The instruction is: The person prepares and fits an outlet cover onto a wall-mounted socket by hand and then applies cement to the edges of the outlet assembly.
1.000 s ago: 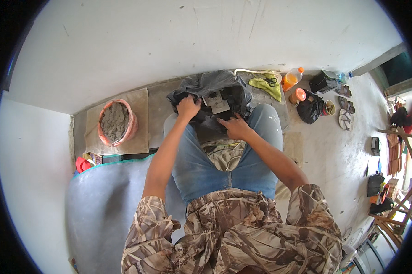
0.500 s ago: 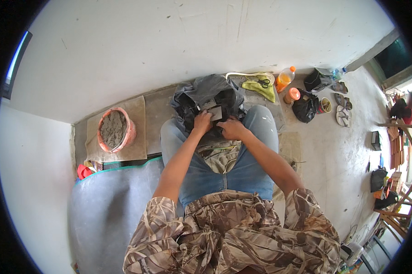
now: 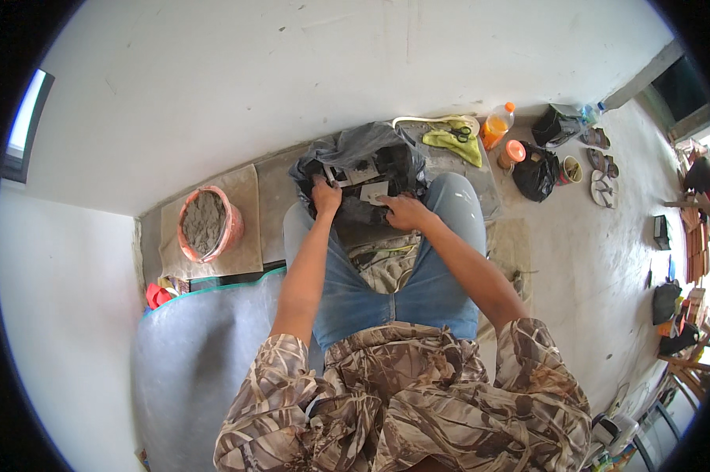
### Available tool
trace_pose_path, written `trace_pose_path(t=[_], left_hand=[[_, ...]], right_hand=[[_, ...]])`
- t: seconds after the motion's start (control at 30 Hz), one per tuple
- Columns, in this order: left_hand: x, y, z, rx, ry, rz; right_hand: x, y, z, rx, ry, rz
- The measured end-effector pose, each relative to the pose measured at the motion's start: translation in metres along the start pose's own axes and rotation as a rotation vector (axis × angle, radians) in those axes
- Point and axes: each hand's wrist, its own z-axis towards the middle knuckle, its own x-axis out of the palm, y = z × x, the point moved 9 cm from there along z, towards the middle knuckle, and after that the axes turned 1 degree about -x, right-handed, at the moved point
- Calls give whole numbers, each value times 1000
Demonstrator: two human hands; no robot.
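Note:
A crumpled black plastic bag (image 3: 355, 140) lies gaping between my knees, with several pale flat pieces inside. My right hand (image 3: 406, 212) comes in from the right, its fingers closed at the lower corner of a small light-grey square piece (image 3: 373, 193). My left hand (image 3: 326, 197) reaches into the left side of the bag. Its fingers are curled beside a whitish flat piece (image 3: 341, 176), and what they grip is partly hidden by the dark plastic. Below the bag, a pale cloth (image 3: 386, 267) lies between my thighs.
A pink bucket of grey mortar (image 3: 205, 226) stands on a mat at the left. Scissors (image 3: 461, 134) rest on a yellow-green cloth (image 3: 457, 148) beyond my right knee. An orange drink bottle (image 3: 497, 126), an orange-lidded jar (image 3: 512, 153), a black bag (image 3: 536, 173) and sandals (image 3: 604, 189) are farther right.
My left hand has moved left, away from the square piece, into the bag's left side. The right hand stays by that piece. More pale pieces show in the wider-spread bag.

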Motion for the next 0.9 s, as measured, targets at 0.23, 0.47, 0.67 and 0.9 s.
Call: trace_pose_path(t=[0.23, 0.47, 0.67, 0.9], left_hand=[[-13, -23, -12, -162, 203, -301], [-104, -83, -115, -249, 478, -821], [-187, -148, -195, 7, 591, -752], [-209, -177, -220, 110, 574, -880]], right_hand=[[-7, -8, 1, -66, -105, 73], [-59, 6, -2, -37, -264, 798], [-92, 91, -73, -44, -208, 1352], [-106, 124, -103, -99, -175, 1519]])
